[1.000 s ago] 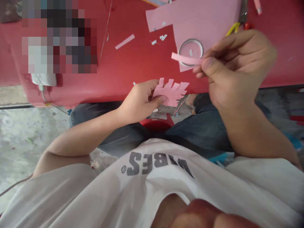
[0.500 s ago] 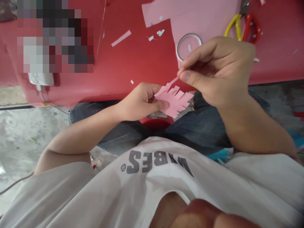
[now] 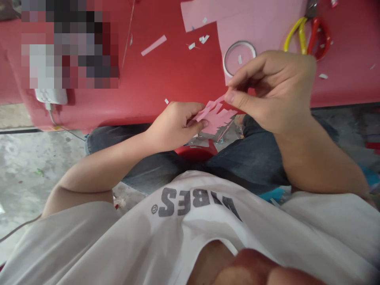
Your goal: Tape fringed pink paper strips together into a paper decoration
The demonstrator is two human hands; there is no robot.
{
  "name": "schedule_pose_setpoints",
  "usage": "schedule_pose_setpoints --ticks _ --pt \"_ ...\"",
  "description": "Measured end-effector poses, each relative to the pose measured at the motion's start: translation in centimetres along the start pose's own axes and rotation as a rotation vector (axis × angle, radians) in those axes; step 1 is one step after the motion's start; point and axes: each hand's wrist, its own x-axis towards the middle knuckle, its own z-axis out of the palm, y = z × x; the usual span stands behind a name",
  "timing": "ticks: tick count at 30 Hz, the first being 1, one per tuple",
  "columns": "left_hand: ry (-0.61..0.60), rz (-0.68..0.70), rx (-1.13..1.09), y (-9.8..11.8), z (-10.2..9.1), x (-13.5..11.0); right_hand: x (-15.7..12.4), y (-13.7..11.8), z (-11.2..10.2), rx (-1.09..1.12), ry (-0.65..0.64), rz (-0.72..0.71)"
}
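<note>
A piece of pink paper with slits cut along its edges is pinched between the thumb and fingers of my left hand, above my lap at the table's front edge. My right hand, higher and to the right, has thumb and forefinger closed on the end of a narrow pink strip that leads to the paper's upper side. Whether that strip is still joined to the sheet I cannot tell. Just beyond my right fingertips lies a thin ring, probably a tape roll.
On the red table lie a large pink sheet, a loose pink strip and several white scraps. Scissors or pliers with yellow and red handles rest at the upper right. A white adapter with a cable sits at left.
The pink paper has tilted flatter and risen slightly, and its slit edge now looks more edge-on. My right hand has dipped a little, still gripping the strip. The view has shifted slightly.
</note>
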Motion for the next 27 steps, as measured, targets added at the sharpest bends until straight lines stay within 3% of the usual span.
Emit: schedule_pose_setpoints --ticks 20,25,27 --pt "0.189 0.134 0.312 -0.6 0.6 0.1 -0.1 -0.8 0.6 -0.074 -0.008 0.017" --pt "0.258 0.155 0.345 -0.8 0.7 0.1 -0.6 -1.7 0.6 -0.248 -0.018 -0.027" --pt "0.272 0.157 0.34 -0.8 0.8 0.1 -0.8 -1.9 0.5 -0.377 -0.016 -0.123"
